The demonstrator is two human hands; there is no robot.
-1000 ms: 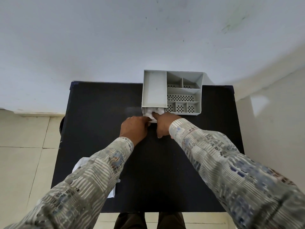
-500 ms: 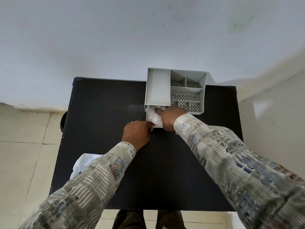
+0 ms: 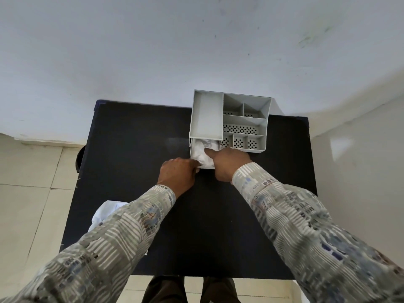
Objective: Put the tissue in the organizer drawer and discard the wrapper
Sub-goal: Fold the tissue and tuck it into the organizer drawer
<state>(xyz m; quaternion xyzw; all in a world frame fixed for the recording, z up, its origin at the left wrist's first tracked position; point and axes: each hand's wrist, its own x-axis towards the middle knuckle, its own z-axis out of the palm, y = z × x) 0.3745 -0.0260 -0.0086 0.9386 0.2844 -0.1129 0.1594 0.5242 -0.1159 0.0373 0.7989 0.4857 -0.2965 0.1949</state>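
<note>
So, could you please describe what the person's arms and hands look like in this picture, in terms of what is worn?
Both arms wear long sleeves of one patterned shirt: pale grey-beige fabric with short whitish stripes and scattered blue and dark blocks, cuffs ending at the wrists. The left hand and right hand are bare: no gloves, and no rings or watch that I can see.

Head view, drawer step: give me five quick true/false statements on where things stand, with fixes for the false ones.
1. The organizer drawer is pulled open. True.
2. The tissue lies on the black table, outside the drawer. False: it sits inside the open drawer.
3. The right hand presses a finger onto the tissue. True.
4. The left hand holds the wrapper. False: it is at the drawer's front corner; the wrapper lies at the table's near-left edge, partly under the left sleeve.
5. The organizer has pens in its top compartments. False: they look empty.
</note>
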